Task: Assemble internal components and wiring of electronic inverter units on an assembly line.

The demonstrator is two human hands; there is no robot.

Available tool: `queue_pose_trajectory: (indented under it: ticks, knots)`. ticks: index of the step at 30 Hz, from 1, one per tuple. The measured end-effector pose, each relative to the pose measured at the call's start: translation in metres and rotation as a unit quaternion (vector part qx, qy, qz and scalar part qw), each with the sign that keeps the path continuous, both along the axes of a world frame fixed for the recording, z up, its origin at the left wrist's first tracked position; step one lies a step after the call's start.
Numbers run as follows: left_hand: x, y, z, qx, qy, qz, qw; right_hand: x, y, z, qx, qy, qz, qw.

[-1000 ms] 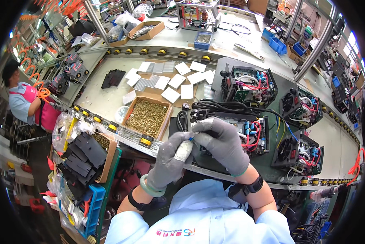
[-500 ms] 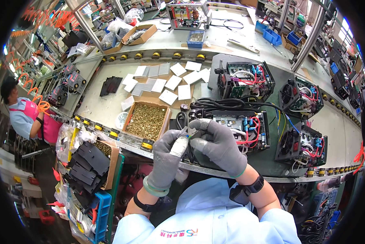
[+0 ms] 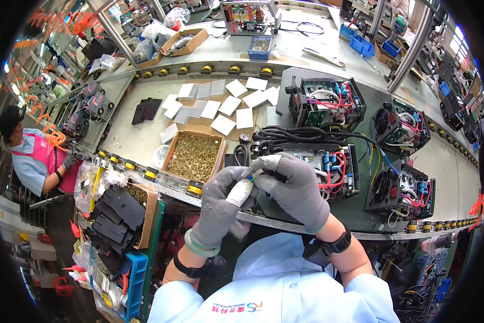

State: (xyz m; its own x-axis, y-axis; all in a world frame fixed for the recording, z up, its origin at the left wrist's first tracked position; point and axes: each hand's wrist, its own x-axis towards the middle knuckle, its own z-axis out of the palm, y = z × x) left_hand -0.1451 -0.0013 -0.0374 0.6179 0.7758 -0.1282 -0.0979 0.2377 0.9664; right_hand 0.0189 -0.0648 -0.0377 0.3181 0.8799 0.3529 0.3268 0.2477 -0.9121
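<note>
Both gloved hands meet at the near edge of the bench, fingertips pinched together. My left hand and my right hand close on a small blue-and-green wire-like piece; the fingers hide most of it. Both gloves are grey, with white worn fingertips. Just beyond my right hand stands an open black power unit with red and blue wiring. A black cable lies coiled behind it. Left of the hands is a cardboard box of small brass-coloured screws.
White and ribbed metal plates lie scattered on cardboard. More open units stand at the right. Black plastic panels and a blue crate are at lower left. A co-worker in a pink apron stands at far left.
My hands stay pinched together, shifting only slightly. The fingers have turned a little around the small piece. The co-worker at far left has moved an arm.
</note>
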Motion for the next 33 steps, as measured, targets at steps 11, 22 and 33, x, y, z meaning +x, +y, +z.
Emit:
queue_pose_trajectory:
  ticks: [11, 22, 33]
  knots:
    - [-0.010, 0.003, 0.001, 0.057, 0.016, -0.014, 0.998, 0.013, -0.003, 0.005, 0.022, -0.158, -0.036, 0.987]
    - [-0.006, 0.019, 0.015, -0.053, 0.016, -0.109, 0.992, 0.014, 0.002, 0.007, 0.011, -0.066, 0.010, 0.998]
    - [-0.042, 0.027, -0.042, 0.063, 0.067, -0.157, 0.983, 0.001, 0.019, 0.020, -0.074, 0.241, 0.049, 0.966]
